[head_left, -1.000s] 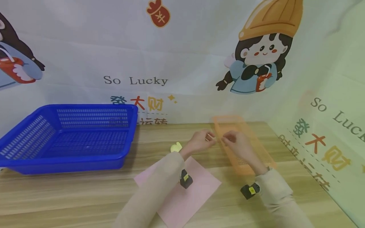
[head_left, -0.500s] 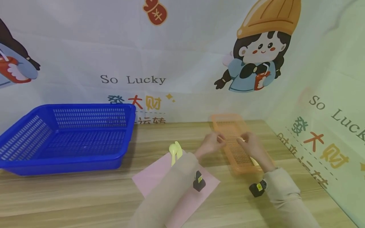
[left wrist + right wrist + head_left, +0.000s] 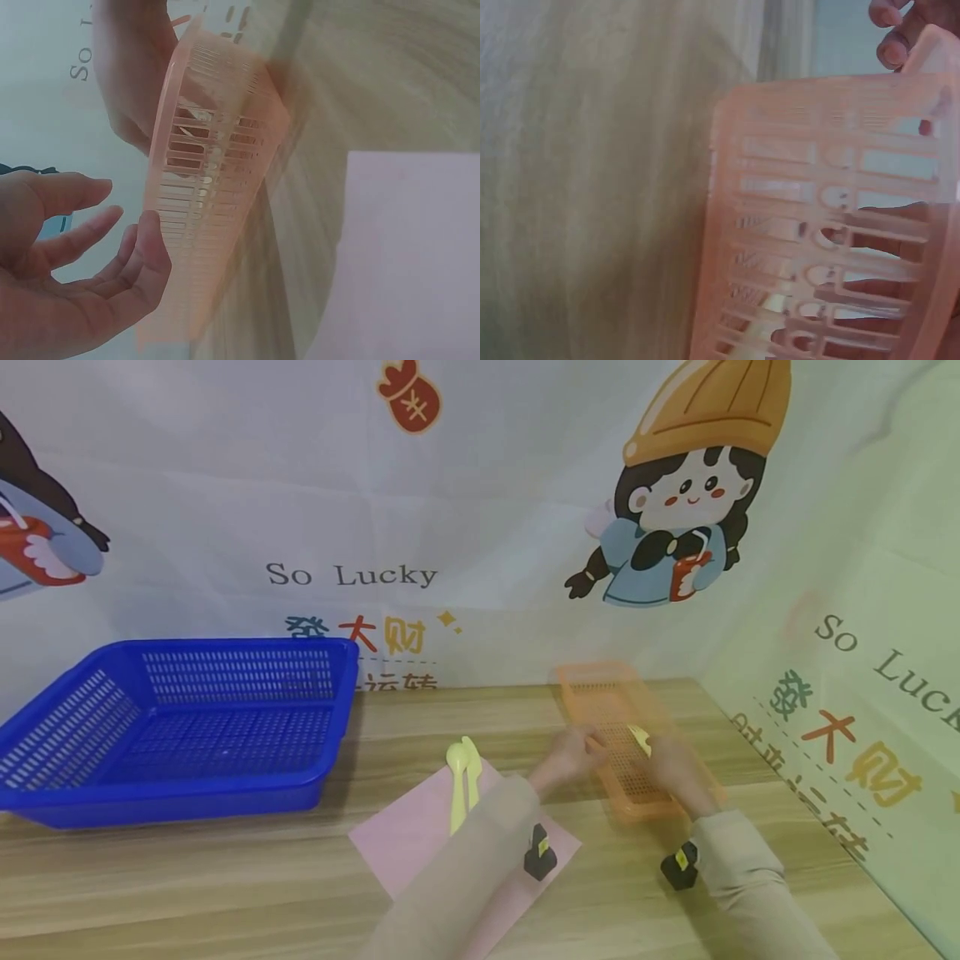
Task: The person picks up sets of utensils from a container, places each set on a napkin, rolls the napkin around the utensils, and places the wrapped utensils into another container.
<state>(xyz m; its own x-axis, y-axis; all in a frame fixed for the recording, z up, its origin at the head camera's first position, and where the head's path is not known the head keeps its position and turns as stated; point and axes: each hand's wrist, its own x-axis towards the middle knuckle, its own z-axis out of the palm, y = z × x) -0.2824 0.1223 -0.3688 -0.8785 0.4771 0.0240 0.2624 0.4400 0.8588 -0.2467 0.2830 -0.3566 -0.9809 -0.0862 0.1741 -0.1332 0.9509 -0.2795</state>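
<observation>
Right hand (image 3: 677, 772) shifts toward the near end of the orange basket (image 3: 637, 814), exposing the end of a yellow plastic fork (image 3: 640, 738)

Its fingers show through the slats, inside the basket beside the fork; blur leaves it impossible to tell whether they pinch it. Left hand (image 3: 570, 757) moves right to the basket's left rim, fingers loosely bent and spread, holding nothing; contact is unclear. Its sleeve (image 3: 457, 872) uncovers more of the yellow spoon (image 3: 458, 785) and yellow knife (image 3: 472, 775) on the pink sheet (image 3: 401, 835), so the work seems centred on the basketed fork
</observation>
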